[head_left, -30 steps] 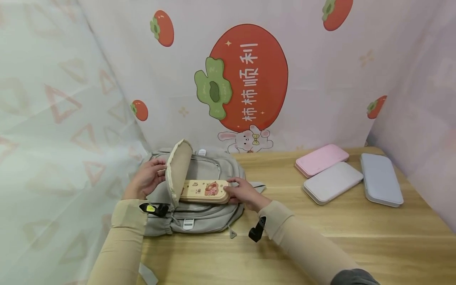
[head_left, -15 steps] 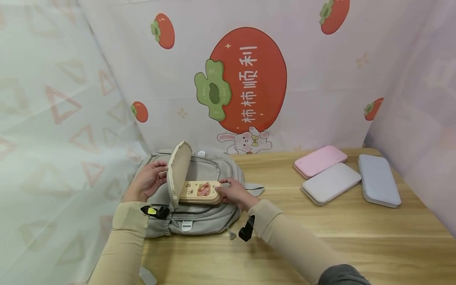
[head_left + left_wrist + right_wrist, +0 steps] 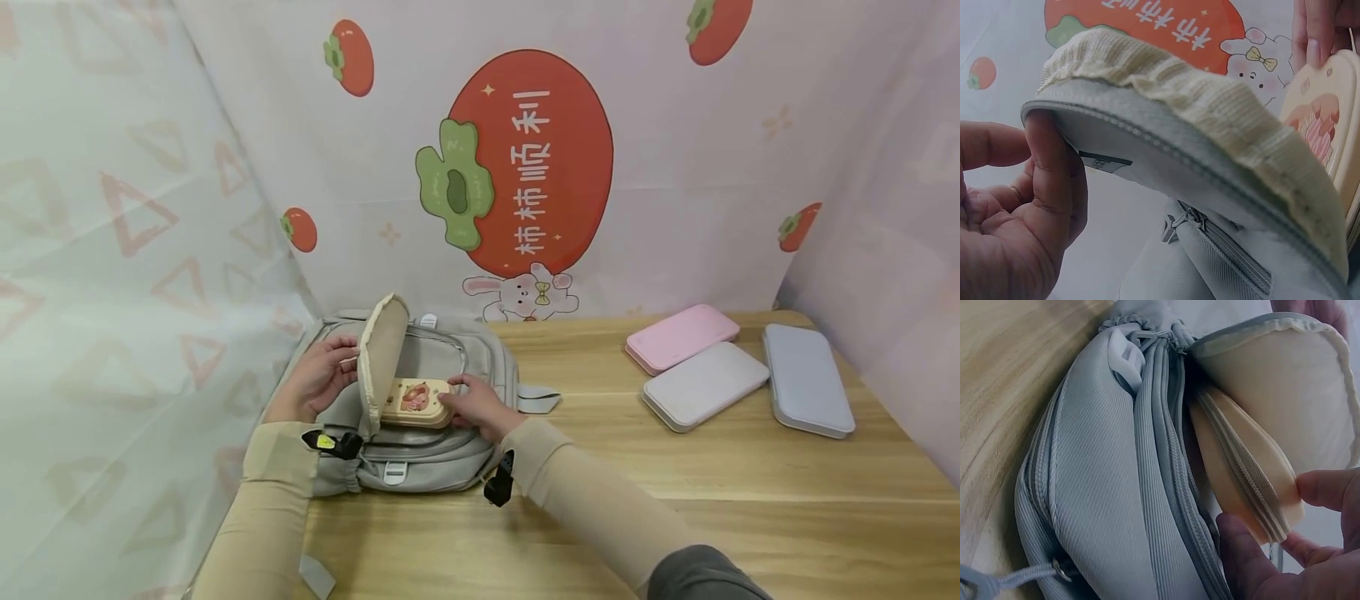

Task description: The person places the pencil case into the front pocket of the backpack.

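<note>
A grey backpack [image 3: 450, 462] lies on the table with its front pocket unzipped. My left hand [image 3: 321, 379] holds up the pocket's flap [image 3: 382, 358]; in the left wrist view the fingers [image 3: 1054, 169] hook under its zipped edge. A cream zippered pencil case [image 3: 420, 408] with a cartoon print lies partly inside the pocket, its left end hidden behind the flap. My right hand [image 3: 480, 408] grips the case's right end. In the right wrist view the thumb and fingers pinch the case [image 3: 1247, 469] from both sides, across its zipper.
To the right on the wooden table [image 3: 600, 517] lie a pink case [image 3: 681, 337], a white case [image 3: 705, 385] and a grey-blue case [image 3: 808, 379], close together. A printed cloth wall [image 3: 675, 217] stands right behind the table. A backpack strap [image 3: 538, 398] sticks out rightward.
My right hand has moved left, sliding the pencil case deeper into the pocket, so less of it shows. My left hand keeps holding the flap up.
</note>
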`<state>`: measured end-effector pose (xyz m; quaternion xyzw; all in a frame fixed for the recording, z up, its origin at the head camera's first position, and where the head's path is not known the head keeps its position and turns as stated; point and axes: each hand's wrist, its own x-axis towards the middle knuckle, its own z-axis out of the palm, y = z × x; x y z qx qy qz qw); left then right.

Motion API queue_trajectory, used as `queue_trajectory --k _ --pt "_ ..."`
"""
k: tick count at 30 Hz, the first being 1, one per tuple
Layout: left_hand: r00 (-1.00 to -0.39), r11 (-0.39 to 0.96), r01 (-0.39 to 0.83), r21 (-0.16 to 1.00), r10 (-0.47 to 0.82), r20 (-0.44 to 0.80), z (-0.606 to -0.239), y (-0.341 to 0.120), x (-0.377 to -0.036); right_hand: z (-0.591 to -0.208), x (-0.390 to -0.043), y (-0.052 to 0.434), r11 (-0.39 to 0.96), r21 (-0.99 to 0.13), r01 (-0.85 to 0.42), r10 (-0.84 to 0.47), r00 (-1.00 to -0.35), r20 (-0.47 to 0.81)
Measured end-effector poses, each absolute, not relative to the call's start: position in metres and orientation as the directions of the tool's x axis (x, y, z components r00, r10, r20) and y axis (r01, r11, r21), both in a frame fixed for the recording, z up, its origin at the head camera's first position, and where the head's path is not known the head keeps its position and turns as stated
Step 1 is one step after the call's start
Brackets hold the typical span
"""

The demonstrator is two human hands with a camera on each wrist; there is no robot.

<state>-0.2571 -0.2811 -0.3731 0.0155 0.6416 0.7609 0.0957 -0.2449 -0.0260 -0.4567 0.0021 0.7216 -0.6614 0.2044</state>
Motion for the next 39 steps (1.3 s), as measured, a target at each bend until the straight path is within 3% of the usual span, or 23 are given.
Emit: queue_trajectory --k 7,18,25,39 --pt "-0.983 -0.161 -0.138 0.977 0.144 -0.115 -0.373 -0.279 -0.257 -0.461 -0.247 -0.036 0.142 -0.956 0.258 -0.252 -0.924 -0.287" --pt "-0.982 -0.131 -0.148 0.98 0.137 -0.13 -0.378 -0.275 -0.259 -0.467 -0.25 -0.033 0.399 -0.913 0.084 -0.269 -0.941 -0.204" --pt "-0.982 -0.151 -0.159 0.976 0.129 -0.14 -0.377 -0.289 -0.256 -0.457 -0.249 -0.016 0.364 -0.93 0.051 -0.332 -0.926 -0.181" --pt "-0.976 -0.215 -0.167 0.962 0.172 -0.131 -0.379 -0.296 -0.256 -0.452 -0.247 0.054 0.264 -0.952 0.158 -0.247 -0.943 -0.225"
